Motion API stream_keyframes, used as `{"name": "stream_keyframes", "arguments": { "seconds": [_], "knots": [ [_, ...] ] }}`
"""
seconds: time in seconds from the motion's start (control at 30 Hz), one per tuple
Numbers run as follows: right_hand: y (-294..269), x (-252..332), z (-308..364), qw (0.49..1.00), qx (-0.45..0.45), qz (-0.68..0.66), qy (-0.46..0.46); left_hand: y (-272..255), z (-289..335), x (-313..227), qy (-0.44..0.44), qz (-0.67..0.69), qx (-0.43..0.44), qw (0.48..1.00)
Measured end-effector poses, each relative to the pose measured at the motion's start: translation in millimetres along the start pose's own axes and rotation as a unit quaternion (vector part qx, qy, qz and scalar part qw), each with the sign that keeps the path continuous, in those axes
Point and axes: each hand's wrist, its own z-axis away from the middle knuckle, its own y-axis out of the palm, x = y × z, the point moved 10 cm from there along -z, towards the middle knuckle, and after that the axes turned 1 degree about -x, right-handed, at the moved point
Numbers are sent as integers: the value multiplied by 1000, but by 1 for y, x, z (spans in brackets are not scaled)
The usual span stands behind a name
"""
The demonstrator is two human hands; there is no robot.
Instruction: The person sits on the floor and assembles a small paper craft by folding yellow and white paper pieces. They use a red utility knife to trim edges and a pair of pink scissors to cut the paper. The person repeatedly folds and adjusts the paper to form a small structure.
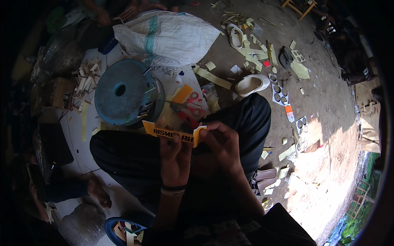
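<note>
Two hands [175,160] [221,143] pinch a yellow strip [165,133] (red-handled scissors [193,108] lie just beyond them), which uneven pressure could crease.

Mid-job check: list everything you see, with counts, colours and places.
Lettered strip: one, yellow with black letters, held at centre
Scissors: at least one, red-handled, beyond strip
Flat piece: one, orange, beside scissors
Drum: one, blue-grey, left of scissors
Sack: one, white with teal stripe, beyond drum
Sticks: many, pale, left of drum
Clogs: two, off-white, floor right of sack
Punched sheets: at least two, white, floor at right
Scraps: many, pale yellow, floor
Basin: one, blue, lower edge
Other people: at least two, colours unclear, left and upper left
Legs: two, dark-trousered, around the middle
Left hand: one, bare, under strip's middle
Right hand: one, bare, at strip's right end
</note>
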Motion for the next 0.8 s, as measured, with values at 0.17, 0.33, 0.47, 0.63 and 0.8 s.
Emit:
{"name": "stream_keyframes", "arguments": {
  "seconds": [0.17, 0.33, 0.47, 0.63, 0.8],
  "knots": [
    [4, 9, -2, 998, 6, -18, -57, -1, 1, -1, 3, 9, -10, 1000],
    [6, 2, 0, 999, 31, -26, -10, -11, 1, -1, -21, 20, -44, 999],
    [6, 5, 0, 999, 29, -34, -12, -6, 1, -3, -18, 39, -28, 999],
    [6, 10, 0, 999, 21, -39, -22, 0, 0, -2, -27, 45, -26, 998],
    [5, 14, 0, 999, 17, -26, -30, -1, 1, 0, -38, 47, -35, 998]
  ]
}}
